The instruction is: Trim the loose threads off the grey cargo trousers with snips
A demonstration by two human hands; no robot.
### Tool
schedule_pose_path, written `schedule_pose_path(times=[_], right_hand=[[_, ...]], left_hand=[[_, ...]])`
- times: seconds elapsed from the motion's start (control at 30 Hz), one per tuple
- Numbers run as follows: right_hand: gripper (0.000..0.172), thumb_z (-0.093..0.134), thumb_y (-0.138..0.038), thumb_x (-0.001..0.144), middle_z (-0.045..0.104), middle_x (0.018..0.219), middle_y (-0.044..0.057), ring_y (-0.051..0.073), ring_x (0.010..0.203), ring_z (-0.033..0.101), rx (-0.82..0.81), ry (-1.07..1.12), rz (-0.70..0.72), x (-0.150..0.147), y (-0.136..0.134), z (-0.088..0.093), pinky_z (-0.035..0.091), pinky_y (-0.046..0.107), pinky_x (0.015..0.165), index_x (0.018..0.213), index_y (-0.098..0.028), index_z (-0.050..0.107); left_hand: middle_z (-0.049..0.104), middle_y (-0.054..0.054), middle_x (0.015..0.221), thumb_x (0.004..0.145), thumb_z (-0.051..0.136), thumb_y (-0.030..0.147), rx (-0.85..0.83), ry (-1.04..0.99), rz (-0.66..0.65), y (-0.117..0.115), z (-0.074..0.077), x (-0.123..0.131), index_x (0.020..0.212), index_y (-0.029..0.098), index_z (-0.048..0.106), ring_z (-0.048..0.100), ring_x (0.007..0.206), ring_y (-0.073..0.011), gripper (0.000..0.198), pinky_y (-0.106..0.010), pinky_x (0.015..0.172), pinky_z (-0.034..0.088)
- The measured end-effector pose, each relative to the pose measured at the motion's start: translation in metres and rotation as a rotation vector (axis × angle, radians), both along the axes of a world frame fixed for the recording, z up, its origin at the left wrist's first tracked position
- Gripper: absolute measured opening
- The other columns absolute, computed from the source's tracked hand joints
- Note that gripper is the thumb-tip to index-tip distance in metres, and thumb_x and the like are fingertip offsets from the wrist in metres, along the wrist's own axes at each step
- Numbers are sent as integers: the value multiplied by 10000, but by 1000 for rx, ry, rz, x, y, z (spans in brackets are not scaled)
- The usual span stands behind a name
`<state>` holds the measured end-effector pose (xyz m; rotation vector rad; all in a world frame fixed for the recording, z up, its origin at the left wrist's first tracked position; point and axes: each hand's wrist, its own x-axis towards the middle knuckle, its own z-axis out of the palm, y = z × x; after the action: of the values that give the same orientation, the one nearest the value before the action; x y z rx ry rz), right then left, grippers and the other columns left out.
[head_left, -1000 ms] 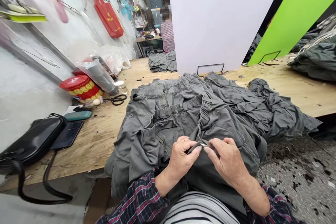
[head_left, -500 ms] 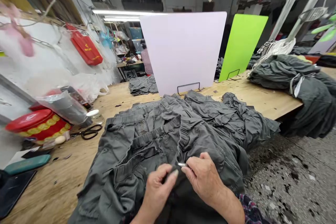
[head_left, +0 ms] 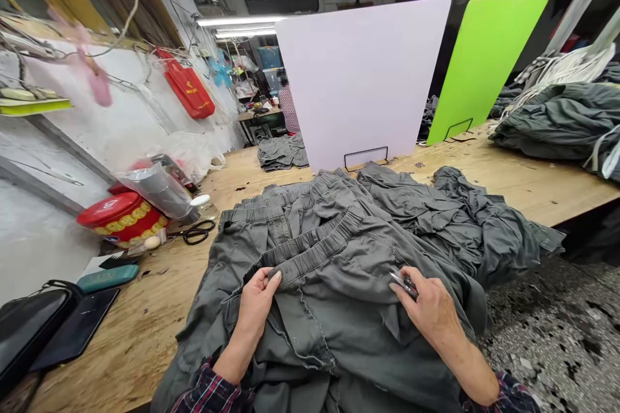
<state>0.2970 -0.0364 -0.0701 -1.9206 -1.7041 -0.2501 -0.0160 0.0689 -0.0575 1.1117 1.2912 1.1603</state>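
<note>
Nearest me, the left hand (head_left: 255, 302) pinches the waistband of a dark grey cloth garment with a gathered elastic waist (head_left: 349, 261) between thumb and fingers. On the right, the right hand (head_left: 430, 308) grips a small pointed tool of silver metal with a dark handle (head_left: 405, 284), its tip aimed left over the cloth. I see the garment spread atop a rumpled pile of similar grey clothes (head_left: 206, 300), which lies across the pale wooden counter (head_left: 145, 329). At near left I have a shiny black bag (head_left: 33, 326), then a flat teal case (head_left: 107, 278). Farther along the left are black-handled scissors (head_left: 197, 233) and a red round tub with yellow trim (head_left: 123, 216). At the far side, a tall white panel (head_left: 363, 84) stands left of a bright green panel (head_left: 487, 68).
</note>
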Motion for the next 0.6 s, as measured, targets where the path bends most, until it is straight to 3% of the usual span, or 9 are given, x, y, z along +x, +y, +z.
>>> schedule_pose_path(times=[0.07,0.17,0.2,0.3,0.37,0.47,0.53,0.6], right_hand=[[276,503,-429,847,676,757,44,179,626,576,27,21,2,-2,0,-9,408,282,641,973,-198,585],[253,484,-379,862,689,820,66,171,623,581,89,44,21,-4,0,-21,412,291,665,976,-181,591],[242,479,-352,865,693,828,71,170,629,589,113,46,32,-4,0,-24,413,296,675,981,-173,591],[213,477,-277,856,701,836,81,178,677,623,189,47,58,-3,2,-33,408,311,702,990,-156,590],[210,479,-248,845,706,839,79,184,711,640,199,57,69,-3,2,-37,404,318,712,996,-160,596],[223,481,-227,835,708,862,79,187,745,651,175,72,86,-3,2,-41,402,327,727,1008,-164,608],[230,485,-220,829,707,871,80,190,755,651,161,75,91,-3,2,-44,402,330,729,1011,-161,613],[236,481,-213,823,705,881,83,190,751,646,145,87,96,-1,2,-45,404,332,728,1009,-162,617]], left_hand=[[640,-18,745,647,681,383,110,152,65,-1,2,4,853,160,571,581,697,-157,322,-265,679,461],[636,-67,964,694,634,326,375,429,157,-3,18,23,948,176,594,575,915,-205,297,-344,872,426],[628,-78,1010,725,604,313,459,490,131,-3,25,33,963,179,601,561,971,-212,273,-364,920,399],[635,-84,1025,805,514,292,580,510,-116,4,46,71,981,183,615,565,995,-204,231,-366,917,406],[632,-95,1077,824,494,302,561,475,-218,15,52,97,1047,185,605,564,1028,-206,276,-358,906,416],[610,-119,1156,811,521,329,446,404,-265,38,50,126,1155,173,561,549,1084,-225,380,-369,929,397],[634,-118,1103,773,575,344,342,342,-279,51,45,139,1152,156,566,566,1045,-227,424,-356,907,404],[671,-83,948,722,631,363,231,249,-307,58,43,146,1030,143,627,595,914,-205,378,-309,819,430]])
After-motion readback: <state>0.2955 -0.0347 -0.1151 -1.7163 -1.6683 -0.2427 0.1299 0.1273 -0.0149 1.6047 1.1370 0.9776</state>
